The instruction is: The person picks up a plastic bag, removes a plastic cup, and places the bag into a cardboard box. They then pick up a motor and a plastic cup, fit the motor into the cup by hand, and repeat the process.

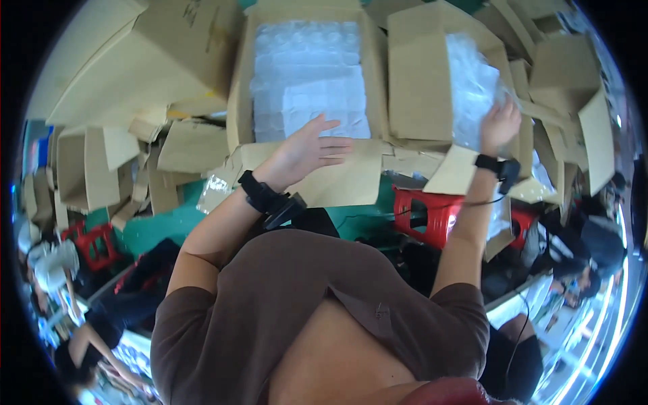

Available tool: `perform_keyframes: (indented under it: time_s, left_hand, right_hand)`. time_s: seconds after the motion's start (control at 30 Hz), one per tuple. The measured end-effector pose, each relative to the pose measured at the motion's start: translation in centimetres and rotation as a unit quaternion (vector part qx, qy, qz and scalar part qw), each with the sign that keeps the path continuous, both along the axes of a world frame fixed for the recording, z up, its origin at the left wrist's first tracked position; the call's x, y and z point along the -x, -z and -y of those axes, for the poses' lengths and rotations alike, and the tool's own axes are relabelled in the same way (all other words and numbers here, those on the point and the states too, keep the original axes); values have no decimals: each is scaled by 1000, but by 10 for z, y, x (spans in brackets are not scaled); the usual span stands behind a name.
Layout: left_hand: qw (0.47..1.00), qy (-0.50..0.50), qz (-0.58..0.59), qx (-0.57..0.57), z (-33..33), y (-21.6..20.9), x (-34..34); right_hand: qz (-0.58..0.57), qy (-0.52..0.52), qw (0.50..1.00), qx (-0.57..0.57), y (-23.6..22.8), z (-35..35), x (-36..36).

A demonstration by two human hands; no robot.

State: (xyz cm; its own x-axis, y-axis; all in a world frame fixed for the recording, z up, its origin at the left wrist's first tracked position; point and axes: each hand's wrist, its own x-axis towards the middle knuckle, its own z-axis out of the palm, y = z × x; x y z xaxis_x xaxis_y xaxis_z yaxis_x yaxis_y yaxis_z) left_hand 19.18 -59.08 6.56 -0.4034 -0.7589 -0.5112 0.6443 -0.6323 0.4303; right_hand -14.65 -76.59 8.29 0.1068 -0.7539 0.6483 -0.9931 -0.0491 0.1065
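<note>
Flap (358, 179) lies under L hand (302, 154), nr box (376, 88) edge.

Brown short-sleeved top (233, 317), black wristbands (259, 194)

Looks like a packing workshop, folks! Open cardboard boxes (418, 81) everywhere, red stools (435, 198), green floor (152, 226), people (54, 263) about.

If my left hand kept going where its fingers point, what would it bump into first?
Your left hand would probably meet the right side of the box in front of you, but it might pass above; its height is unclear.
</note>
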Motion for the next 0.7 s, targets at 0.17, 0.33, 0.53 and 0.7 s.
perform_keyframes:
  time_s: [0.17, 0.33, 0.53, 0.7]
  left_hand:
    - [962, -179, 135, -154, -56, 66, -65]
    - [906, -279, 173, -267, -95, 93, -90]
    - [918, -330, 95, -200, -114, 94, -94]
    - [923, -332, 99, -165, -119, 92, -120]
  right_hand:
    - [60, -34, 998, -11, 57, 60, -18]
    - [295, -415, 786, -350, 99, 29, -212]
    - [73, -477, 749, -453, 205, 7, -401]
    - [1, -404, 853, -331, 268, 14, -442]
